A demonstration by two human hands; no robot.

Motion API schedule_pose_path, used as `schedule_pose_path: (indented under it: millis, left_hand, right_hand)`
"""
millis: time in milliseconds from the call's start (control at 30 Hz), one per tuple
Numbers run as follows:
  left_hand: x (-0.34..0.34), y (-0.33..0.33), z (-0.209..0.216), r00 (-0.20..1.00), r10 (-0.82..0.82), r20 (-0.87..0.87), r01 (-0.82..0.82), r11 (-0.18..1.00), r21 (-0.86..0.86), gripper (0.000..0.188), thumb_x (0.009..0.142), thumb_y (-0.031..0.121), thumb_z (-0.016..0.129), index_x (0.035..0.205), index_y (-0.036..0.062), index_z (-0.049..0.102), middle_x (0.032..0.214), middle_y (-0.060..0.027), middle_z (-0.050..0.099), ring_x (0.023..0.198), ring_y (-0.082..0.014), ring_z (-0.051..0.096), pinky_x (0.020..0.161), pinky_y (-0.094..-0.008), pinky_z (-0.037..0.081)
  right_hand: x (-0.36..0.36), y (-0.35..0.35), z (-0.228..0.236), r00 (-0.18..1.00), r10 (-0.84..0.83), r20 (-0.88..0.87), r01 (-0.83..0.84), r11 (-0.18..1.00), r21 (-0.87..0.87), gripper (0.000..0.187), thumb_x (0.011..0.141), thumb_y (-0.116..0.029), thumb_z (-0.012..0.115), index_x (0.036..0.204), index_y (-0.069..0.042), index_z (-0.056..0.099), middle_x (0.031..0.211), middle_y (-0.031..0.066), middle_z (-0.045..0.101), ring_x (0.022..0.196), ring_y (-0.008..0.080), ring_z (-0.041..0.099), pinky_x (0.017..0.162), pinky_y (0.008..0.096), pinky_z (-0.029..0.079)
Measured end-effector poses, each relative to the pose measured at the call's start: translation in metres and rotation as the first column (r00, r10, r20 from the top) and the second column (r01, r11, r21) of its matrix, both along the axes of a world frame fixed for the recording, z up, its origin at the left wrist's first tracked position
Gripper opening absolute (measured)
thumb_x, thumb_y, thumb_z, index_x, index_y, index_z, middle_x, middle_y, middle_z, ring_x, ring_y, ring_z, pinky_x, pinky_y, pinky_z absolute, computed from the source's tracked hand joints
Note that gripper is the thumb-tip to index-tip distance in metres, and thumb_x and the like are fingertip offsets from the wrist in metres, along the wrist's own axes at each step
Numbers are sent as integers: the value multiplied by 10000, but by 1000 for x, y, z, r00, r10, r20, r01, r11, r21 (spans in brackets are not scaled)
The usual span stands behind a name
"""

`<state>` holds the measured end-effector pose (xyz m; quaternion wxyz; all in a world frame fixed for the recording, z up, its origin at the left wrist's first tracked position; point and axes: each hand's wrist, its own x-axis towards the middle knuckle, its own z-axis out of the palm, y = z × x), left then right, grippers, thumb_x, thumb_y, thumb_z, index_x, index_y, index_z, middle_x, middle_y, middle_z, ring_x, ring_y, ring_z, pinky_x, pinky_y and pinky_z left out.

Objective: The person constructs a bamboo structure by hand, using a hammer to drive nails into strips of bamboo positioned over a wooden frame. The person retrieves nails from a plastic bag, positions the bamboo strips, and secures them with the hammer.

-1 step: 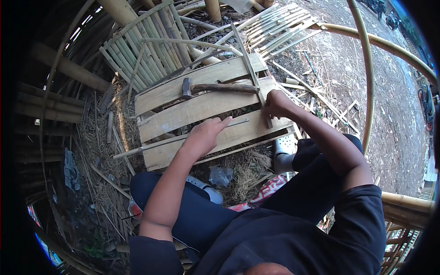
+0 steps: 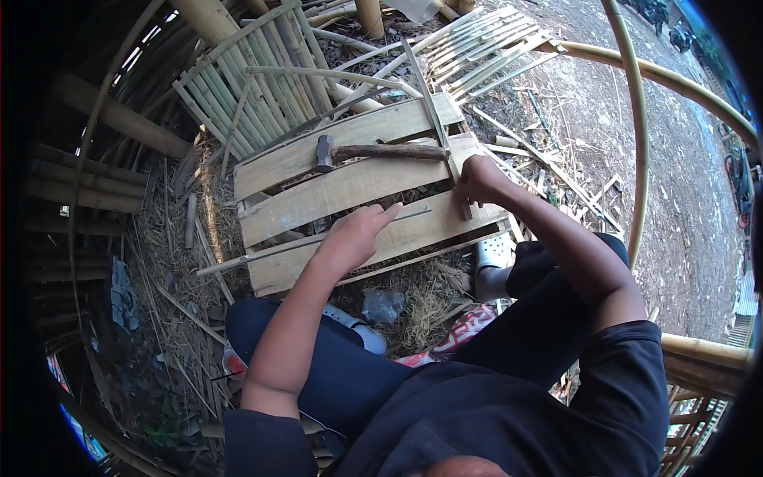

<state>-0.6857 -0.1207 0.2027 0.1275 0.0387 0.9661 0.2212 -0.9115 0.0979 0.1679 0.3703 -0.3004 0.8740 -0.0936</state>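
Observation:
A thin bamboo strip [image 2: 266, 253] lies slantwise across the front of a low slatted wooden bench [image 2: 298, 208]. My left hand [image 2: 356, 234] is closed round it, index finger stretched along its right part. At the bench's right end, my right hand [image 2: 485, 181] is curled with its fingers against the lower part of a long flat strip [image 2: 429, 107]. That strip runs away from me past the far edge. Just behind my hands rests a hammer [image 2: 381, 152], its dark head to the left and its wooden handle's end by the long strip.
A bamboo slat panel [image 2: 246, 83] leans at the far left, and another slatted piece [image 2: 485, 48] lies at the far right. An upright bamboo pole [image 2: 633, 135] stands right of my right arm. Straw, offcuts and a clear plastic bag [image 2: 383, 305] litter the ground.

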Motion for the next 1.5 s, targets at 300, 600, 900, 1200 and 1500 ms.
schedule_pose_path:
  millis: [300,600,900,1200,1500]
  left_hand:
    - [1,3,0,1000,22,1,-22,998,60,759,825,-126,474,1508,205,502,1036,-147,605,998,-358,624,863,-459,509]
    - [-3,6,-25,973,28,-230,-40,998,-45,734,813,-126,516,1486,169,526,1124,-106,561,1067,-317,600,883,-442,530]
    - [-18,18,-59,940,-33,-340,-23,987,-158,676,810,-85,555,1459,104,545,1111,-116,562,1061,-304,589,899,-423,511]
    - [-25,21,-63,935,11,-353,-73,984,-163,643,826,-79,530,1448,83,548,1119,-121,567,1053,-310,580,910,-424,499]
    - [-19,28,-44,953,44,-301,-92,985,-146,672,803,-110,546,1448,77,548,1128,-127,561,1064,-321,566,938,-427,493]
  right_hand:
    - [-9,8,-28,954,-279,-113,210,886,-414,266,830,-159,838,941,62,740,693,139,719,592,178,702,541,339,555]
    - [-5,7,-18,962,-191,-197,81,885,-459,248,781,-188,838,818,33,733,616,139,656,528,160,594,527,370,476]
    - [1,6,-22,959,-211,-188,122,909,-397,250,763,-247,813,887,-31,791,749,180,721,665,293,699,679,408,560]
    - [-14,11,-25,964,-189,-188,84,885,-458,225,775,-225,795,913,-47,785,765,174,728,683,303,705,676,417,554]
    - [-26,1,3,975,-164,-147,119,953,-277,486,734,-271,858,1097,32,745,777,198,738,694,256,741,670,372,584]
